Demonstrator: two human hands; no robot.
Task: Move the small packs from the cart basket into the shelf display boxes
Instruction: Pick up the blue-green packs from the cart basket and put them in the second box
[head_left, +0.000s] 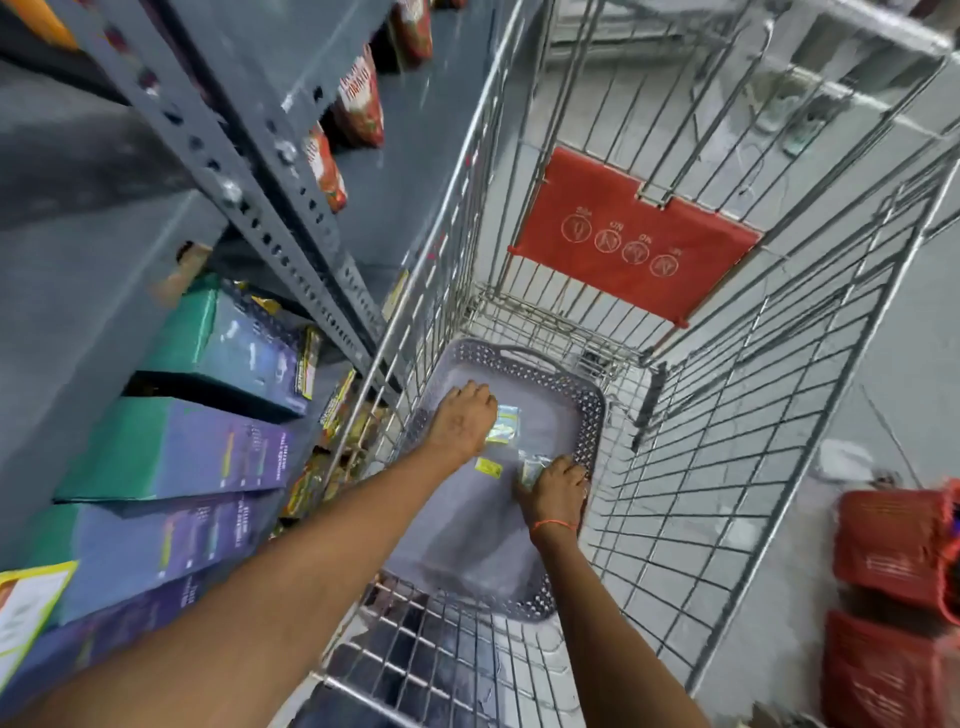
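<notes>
Reaching down into the grey basket (589, 410) in the cart (727, 364), your left hand (462, 423) covers one small pack (503, 425) and your right hand (553, 488) pinches another (532, 467), ready for the boxes (171, 452) at the left of the frame.
</notes>
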